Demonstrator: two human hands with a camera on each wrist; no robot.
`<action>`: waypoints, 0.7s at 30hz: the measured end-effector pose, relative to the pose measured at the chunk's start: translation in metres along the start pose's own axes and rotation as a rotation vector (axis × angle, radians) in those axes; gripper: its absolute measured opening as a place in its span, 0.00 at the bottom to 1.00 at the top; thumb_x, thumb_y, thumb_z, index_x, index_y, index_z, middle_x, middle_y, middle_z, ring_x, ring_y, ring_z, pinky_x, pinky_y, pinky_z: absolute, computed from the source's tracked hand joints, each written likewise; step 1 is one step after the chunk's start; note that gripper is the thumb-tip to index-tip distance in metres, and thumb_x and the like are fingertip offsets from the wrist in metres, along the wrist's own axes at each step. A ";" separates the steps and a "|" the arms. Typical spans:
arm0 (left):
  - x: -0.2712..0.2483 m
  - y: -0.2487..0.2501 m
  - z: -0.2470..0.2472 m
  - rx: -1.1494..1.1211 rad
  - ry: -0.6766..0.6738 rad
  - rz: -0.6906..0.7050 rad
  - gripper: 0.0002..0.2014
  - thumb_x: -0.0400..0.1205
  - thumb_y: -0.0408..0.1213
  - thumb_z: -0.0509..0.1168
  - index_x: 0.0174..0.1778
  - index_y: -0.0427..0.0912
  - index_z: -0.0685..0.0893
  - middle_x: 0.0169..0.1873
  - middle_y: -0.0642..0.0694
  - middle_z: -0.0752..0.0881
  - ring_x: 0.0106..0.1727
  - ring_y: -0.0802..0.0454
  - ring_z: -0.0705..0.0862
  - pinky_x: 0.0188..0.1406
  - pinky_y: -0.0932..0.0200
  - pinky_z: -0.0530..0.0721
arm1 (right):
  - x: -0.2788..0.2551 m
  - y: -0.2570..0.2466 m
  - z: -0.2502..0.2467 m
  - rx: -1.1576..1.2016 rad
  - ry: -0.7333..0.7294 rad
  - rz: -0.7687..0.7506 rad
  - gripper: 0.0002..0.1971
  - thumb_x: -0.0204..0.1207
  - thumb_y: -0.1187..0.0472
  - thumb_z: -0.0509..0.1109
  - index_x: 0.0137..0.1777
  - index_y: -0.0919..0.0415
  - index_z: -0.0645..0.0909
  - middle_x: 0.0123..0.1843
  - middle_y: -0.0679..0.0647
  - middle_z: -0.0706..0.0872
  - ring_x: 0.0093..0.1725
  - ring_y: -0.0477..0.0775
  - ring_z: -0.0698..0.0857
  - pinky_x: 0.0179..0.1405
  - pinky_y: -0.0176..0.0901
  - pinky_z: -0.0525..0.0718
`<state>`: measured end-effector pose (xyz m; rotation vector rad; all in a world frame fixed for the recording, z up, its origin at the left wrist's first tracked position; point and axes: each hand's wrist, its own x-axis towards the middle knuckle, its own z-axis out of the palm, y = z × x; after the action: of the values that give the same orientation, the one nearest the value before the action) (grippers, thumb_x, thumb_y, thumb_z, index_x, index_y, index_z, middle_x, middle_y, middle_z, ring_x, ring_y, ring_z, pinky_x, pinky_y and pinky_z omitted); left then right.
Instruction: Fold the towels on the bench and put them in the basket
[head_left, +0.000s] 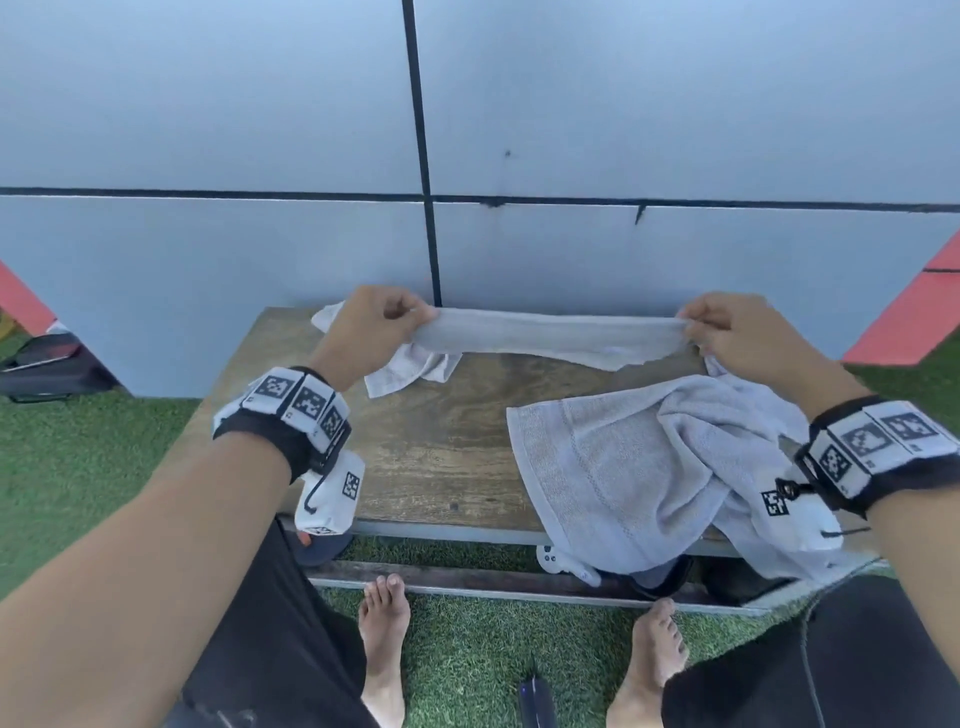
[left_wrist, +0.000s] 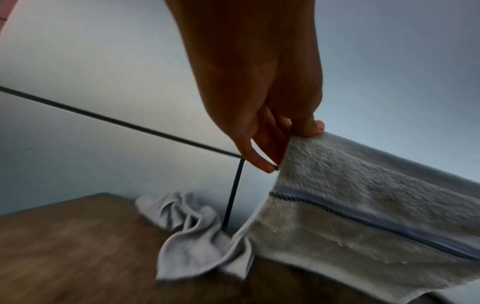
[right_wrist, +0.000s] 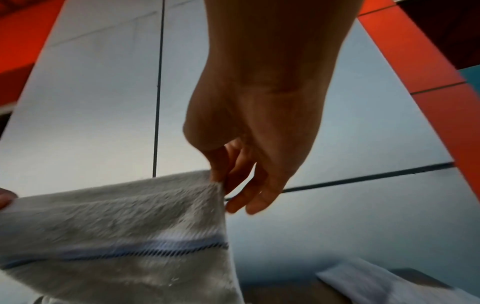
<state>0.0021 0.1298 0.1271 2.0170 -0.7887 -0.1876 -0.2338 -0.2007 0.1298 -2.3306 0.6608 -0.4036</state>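
A grey-white towel (head_left: 556, 335) with a blue stripe hangs stretched above the far side of the wooden bench (head_left: 436, 447). My left hand (head_left: 374, 325) pinches its left top corner, and my right hand (head_left: 727, 327) pinches its right top corner. In the left wrist view the left hand (left_wrist: 291, 139) holds the towel (left_wrist: 363, 205) edge between thumb and fingers. In the right wrist view the right hand (right_wrist: 223, 181) pinches the towel (right_wrist: 116, 226) corner. A crumpled small towel (head_left: 410, 364) lies under my left hand. A larger pale towel (head_left: 649, 467) sprawls over the bench's right front edge. No basket is in view.
A grey panelled wall (head_left: 519, 130) stands right behind the bench. Green artificial turf (head_left: 78, 467) surrounds it, with my bare feet (head_left: 384, 623) at the front. A dark case (head_left: 47, 364) lies on the turf at far left. Sandals (head_left: 654, 571) sit under the bench.
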 end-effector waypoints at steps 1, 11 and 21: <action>-0.011 -0.010 0.003 0.021 -0.078 -0.034 0.09 0.82 0.41 0.72 0.38 0.41 0.89 0.33 0.46 0.90 0.34 0.59 0.84 0.41 0.64 0.82 | -0.008 0.009 0.005 -0.022 -0.111 0.028 0.07 0.82 0.67 0.69 0.47 0.55 0.86 0.48 0.56 0.92 0.42 0.46 0.87 0.49 0.38 0.83; -0.035 -0.062 0.021 0.126 -0.337 -0.188 0.07 0.78 0.41 0.77 0.45 0.41 0.93 0.36 0.49 0.93 0.36 0.61 0.89 0.32 0.75 0.81 | -0.012 0.034 0.051 -0.072 -0.318 0.088 0.08 0.82 0.68 0.68 0.43 0.58 0.85 0.40 0.53 0.91 0.40 0.52 0.88 0.46 0.43 0.83; 0.030 -0.070 0.056 0.306 -0.166 -0.213 0.06 0.77 0.40 0.75 0.46 0.42 0.92 0.41 0.46 0.91 0.48 0.49 0.89 0.57 0.50 0.85 | 0.042 0.048 0.081 -0.231 -0.044 0.126 0.06 0.81 0.63 0.65 0.49 0.56 0.84 0.47 0.52 0.87 0.47 0.54 0.84 0.34 0.40 0.73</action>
<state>0.0336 0.0972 0.0444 2.4003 -0.7389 -0.3800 -0.1800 -0.2128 0.0424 -2.4884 0.8673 -0.2272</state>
